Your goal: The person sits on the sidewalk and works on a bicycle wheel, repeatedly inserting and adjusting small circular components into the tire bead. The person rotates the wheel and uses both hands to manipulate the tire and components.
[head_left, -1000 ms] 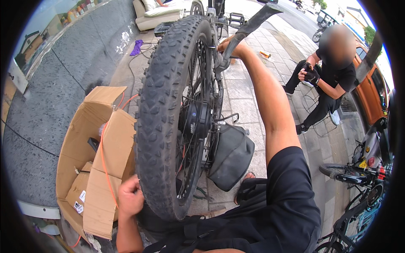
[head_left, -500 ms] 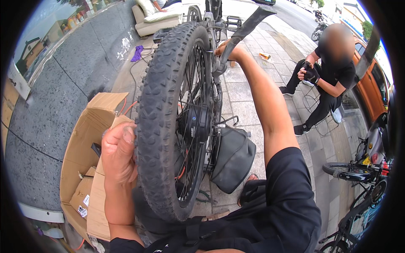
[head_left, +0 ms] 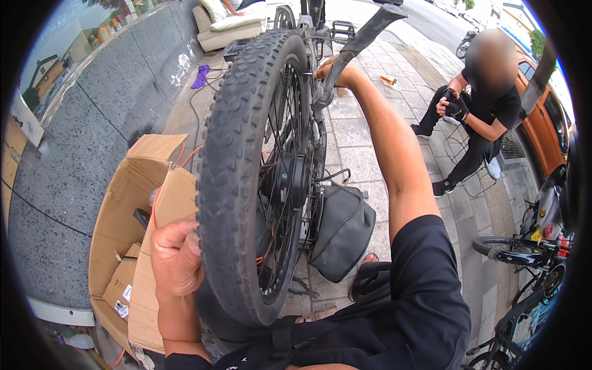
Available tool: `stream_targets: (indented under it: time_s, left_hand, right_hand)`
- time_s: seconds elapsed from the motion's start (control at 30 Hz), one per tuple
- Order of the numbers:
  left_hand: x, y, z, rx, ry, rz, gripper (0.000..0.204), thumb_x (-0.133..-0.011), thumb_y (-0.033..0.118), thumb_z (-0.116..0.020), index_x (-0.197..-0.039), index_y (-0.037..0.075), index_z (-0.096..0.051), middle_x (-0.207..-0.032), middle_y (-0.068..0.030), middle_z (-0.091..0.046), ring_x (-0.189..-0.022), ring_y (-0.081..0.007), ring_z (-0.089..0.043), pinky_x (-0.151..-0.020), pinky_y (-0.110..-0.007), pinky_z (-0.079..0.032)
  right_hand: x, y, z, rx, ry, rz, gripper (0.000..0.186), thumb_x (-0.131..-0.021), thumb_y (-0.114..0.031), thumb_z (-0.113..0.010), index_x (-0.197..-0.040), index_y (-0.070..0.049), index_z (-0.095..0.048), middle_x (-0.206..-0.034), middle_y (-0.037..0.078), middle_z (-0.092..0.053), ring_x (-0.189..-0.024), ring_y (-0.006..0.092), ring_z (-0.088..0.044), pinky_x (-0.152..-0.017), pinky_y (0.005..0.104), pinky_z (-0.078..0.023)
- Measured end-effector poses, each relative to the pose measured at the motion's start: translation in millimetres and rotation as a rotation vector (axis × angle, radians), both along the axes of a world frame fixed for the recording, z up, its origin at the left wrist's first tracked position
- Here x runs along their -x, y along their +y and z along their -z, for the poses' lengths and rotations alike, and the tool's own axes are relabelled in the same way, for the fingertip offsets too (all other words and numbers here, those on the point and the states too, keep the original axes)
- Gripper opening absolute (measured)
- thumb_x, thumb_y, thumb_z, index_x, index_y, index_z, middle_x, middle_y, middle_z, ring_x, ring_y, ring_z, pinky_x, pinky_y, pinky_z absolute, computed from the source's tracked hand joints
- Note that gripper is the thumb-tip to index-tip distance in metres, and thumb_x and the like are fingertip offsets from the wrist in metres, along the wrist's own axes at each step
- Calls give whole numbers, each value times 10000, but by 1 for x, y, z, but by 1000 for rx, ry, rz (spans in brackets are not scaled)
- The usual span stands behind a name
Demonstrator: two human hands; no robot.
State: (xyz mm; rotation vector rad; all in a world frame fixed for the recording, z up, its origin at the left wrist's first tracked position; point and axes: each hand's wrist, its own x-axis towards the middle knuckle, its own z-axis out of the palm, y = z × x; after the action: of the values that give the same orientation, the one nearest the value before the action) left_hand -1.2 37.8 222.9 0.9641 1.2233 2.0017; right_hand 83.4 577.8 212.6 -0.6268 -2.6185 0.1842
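Observation:
A bicycle's knobby rear tyre (head_left: 233, 160) stands upright before me, with spokes and a black hub motor (head_left: 290, 182). My left hand (head_left: 177, 256) is at the tyre's lower left side, fingers curled and closed; whatever they grip is hidden. Up by the metal frame (head_left: 317, 98), beneath a long black bar (head_left: 370, 34), my right hand (head_left: 338, 72) has its fingers closed on a part I cannot make out, partly hidden. A dark grey bag (head_left: 342, 234) lies beside the wheel's lower right.
An open cardboard box (head_left: 114, 222) with orange cable sits left, below a grey ledge (head_left: 74, 154). A seated person (head_left: 468, 123) in fingerless gloves is at right, near an orange car (head_left: 542, 129) and parked bikes (head_left: 512, 250). A pale sofa (head_left: 219, 31) stands at the back.
My left hand rose from low beside the tyre, then moved slightly down along it. My right hand stayed by the frame.

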Motion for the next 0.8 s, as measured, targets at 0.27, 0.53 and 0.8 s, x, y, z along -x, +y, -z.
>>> stream_targets:
  time_s: [0.27,0.53,0.8]
  left_hand:
    - [4,-26,27,85,145,123,297,-901,197,-809,-1035,-56,-731,-1059,-148,-756,-944,-188,-720,-857,-321,-569]
    - [56,62,-5,332,262,-153,350,-1013,270,-659,-1236,2,-683,-811,59,-596,-672,-3,-500,-550,-199,-408]
    - [74,207,-72,179,200,128,321,-999,165,-642,-1258,-24,-662,-983,-3,-693,-797,-62,-634,-616,-222,-506]
  right_hand:
    - [1,18,12,-202,17,-63,257,-830,-383,-741,-933,-157,-809,-934,81,-773,-852,263,-736,-764,404,-578]
    - [-4,-28,-14,307,94,106,250,-800,-360,-769,-877,-124,-802,-830,102,-756,-792,264,-730,-708,405,-574]
    - [-8,-20,-16,260,21,78,376,-848,-356,-735,-1067,-55,-786,-915,127,-767,-760,234,-739,-676,359,-605]
